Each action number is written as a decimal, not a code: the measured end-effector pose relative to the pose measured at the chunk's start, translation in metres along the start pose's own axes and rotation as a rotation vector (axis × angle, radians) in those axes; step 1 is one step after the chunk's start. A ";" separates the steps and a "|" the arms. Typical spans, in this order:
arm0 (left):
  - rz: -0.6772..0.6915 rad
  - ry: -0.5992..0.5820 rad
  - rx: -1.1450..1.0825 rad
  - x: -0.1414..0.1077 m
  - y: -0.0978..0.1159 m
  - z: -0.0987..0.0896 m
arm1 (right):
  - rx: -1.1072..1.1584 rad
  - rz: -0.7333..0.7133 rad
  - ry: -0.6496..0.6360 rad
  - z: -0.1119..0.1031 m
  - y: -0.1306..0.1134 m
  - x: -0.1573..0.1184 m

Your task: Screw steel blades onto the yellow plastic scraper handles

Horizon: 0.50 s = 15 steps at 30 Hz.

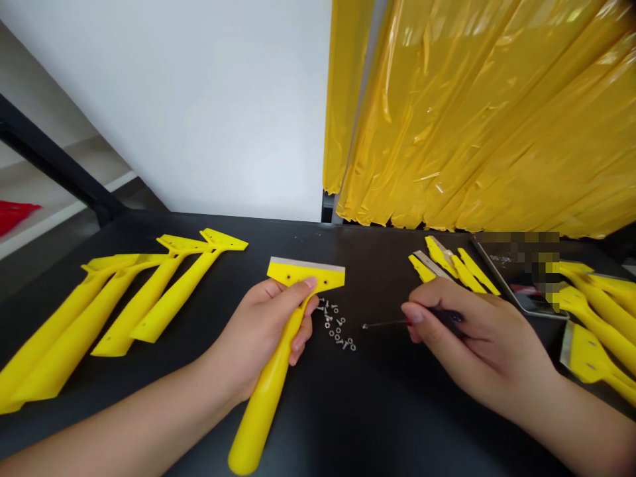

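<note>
Over a black table [358,411], the left hand [265,324] grips a scraper [275,374], the right hand [479,338] a screwdriver [385,324]. Yellow sheeting [477,119] hangs behind.

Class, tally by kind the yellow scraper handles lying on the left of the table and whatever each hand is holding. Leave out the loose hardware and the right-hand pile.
Yellow scraper handles on the left: 4
Bladed scraper in the left hand: 1
Screwdriver-like tool in the right hand: 1
Total: 6
</note>
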<state>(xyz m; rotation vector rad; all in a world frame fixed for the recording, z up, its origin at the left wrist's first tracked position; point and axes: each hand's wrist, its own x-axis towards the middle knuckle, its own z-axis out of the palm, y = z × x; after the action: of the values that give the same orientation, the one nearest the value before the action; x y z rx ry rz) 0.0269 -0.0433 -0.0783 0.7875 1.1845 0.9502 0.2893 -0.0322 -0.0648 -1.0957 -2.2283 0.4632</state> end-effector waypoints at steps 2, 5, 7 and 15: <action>-0.018 -0.004 0.039 -0.001 0.000 0.001 | 0.017 0.009 0.050 -0.002 -0.004 -0.003; -0.045 -0.017 0.098 -0.003 -0.003 0.002 | 0.057 0.027 0.164 -0.007 -0.012 -0.011; -0.059 -0.042 0.117 -0.005 -0.006 0.002 | 0.079 -0.002 0.205 -0.011 -0.017 -0.018; -0.129 -0.116 0.129 -0.015 -0.015 0.007 | 0.089 -0.196 0.111 -0.017 -0.022 -0.026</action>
<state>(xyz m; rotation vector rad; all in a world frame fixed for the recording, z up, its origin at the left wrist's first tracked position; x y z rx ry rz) 0.0353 -0.0628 -0.0839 0.8473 1.1883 0.7184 0.2998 -0.0648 -0.0499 -0.8271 -2.1688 0.4041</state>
